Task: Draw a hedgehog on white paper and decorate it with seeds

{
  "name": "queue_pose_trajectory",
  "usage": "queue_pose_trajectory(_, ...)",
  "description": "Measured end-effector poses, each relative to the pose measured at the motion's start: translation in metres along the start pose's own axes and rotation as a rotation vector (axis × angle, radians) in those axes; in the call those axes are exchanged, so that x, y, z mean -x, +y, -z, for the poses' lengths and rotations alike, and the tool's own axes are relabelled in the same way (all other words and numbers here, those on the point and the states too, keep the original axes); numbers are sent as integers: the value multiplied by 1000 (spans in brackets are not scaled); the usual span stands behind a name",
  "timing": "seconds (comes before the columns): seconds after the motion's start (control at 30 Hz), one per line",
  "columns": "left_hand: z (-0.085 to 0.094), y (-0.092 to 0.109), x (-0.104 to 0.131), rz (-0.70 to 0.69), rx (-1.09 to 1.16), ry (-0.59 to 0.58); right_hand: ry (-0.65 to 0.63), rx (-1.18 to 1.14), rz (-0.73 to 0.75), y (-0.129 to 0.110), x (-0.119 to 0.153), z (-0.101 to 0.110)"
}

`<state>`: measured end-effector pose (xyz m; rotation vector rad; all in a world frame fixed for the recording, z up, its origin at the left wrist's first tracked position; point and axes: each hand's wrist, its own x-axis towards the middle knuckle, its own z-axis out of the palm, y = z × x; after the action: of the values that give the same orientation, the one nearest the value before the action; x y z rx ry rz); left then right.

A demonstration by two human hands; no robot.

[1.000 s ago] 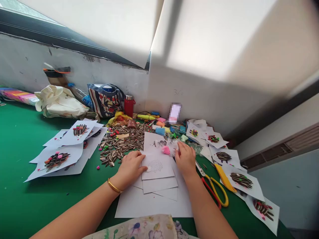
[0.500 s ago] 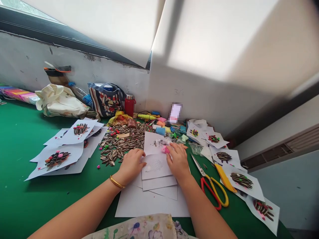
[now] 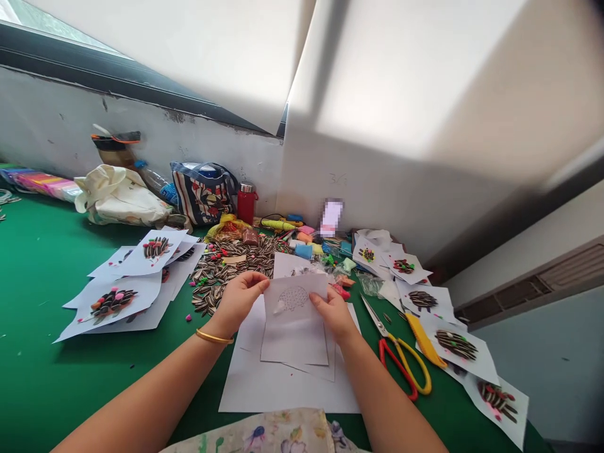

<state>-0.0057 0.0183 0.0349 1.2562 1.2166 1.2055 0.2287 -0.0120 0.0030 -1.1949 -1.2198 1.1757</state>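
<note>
Between my hands is a small white paper card [image 3: 293, 333] with a dotted, rounded animal outline and a pale lump at its left end. My left hand [image 3: 240, 303] pinches the card's upper left edge between thumb and fingers. On the right edge, my right hand [image 3: 334, 314] grips it with the thumb on top; its other fingers are mostly hidden. Other paper sheets [image 3: 252, 390] lie under the card. A heap of striped sunflower seeds [image 3: 250, 261] spreads behind my left hand. Close behind my right hand is a bright pink lump [image 3: 340, 291].
Finished-looking seed pictures lie in a left stack [image 3: 141, 302] and a right row [image 3: 457, 340]. Scissors [image 3: 401, 358] and a yellow cutter [image 3: 425, 340] rest at right. Bags [image 3: 202, 195], a red bottle [image 3: 246, 202] and a phone [image 3: 331, 217] stand along the wall.
Both hands have taken hold of the card with the outline and raised it off the sheets, tilting it up. The right hand has moved away from the pink lump.
</note>
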Motion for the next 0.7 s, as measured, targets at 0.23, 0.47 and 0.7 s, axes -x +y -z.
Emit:
queue_pose_trajectory(0.23, -3, 13, -5, 233, 274, 40, 140, -311, -101, -20, -10, -4)
queue_pose_trajectory(0.47, -15, -19, -3, 140, 219, -30, 170, -330, -64, -11, -14, -15)
queue_pose_trajectory(0.7, -8, -22, 0, -21, -67, 9, 213, -262, -1, 8, -10, -10)
